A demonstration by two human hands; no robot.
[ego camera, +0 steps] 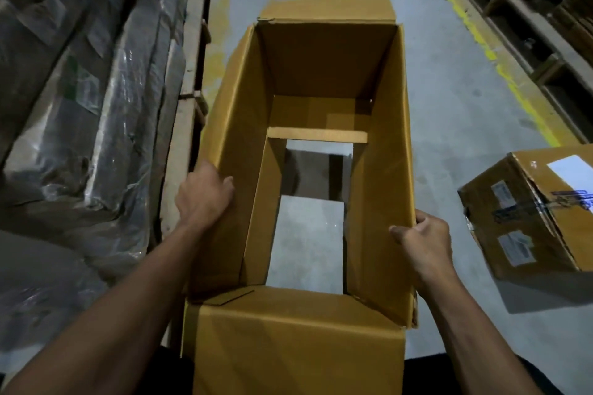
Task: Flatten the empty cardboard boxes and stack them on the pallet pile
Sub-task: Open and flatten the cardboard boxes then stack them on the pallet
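Gripping the box (308,80) by its two long walls, you stood over it in the aisle. Your left hand (203,194) pressed on the outside of the left wall near the top edge; its fingers were hidden behind the hand, so I could not tell how they lay, curled or flat. Your right hand (420,239) pinched the right wall's rim, thumb inside, fingers (420,221) curled over the outside and clamped on the card.

Box was upright in front of you, top flaps open, near flap (298,349) hanging toward you, far flap (327,8) folded out. Nothing inside. Bottom was already partly open: floor (306,244) showed through a gap between the bottom flaps, and one cross flap (317,135) bridged the far end.

Judged step: collapsing it flat. To do it well you probably needed all bottom flaps loose first, that cross flap included, then to push opposite corners diagonally rather than squeezing both walls straight in, which would only buckle the card. Left hand looked better placed closer to a corner crease.

A second box (529,218), taped, labelled and apparently closed, lay tilted on the floor to your right, apart from this one; contents not visible. Wrapped stacks (80,90) stood on the left, pallets (519,16) along the right. I could not tell which pile was the target.
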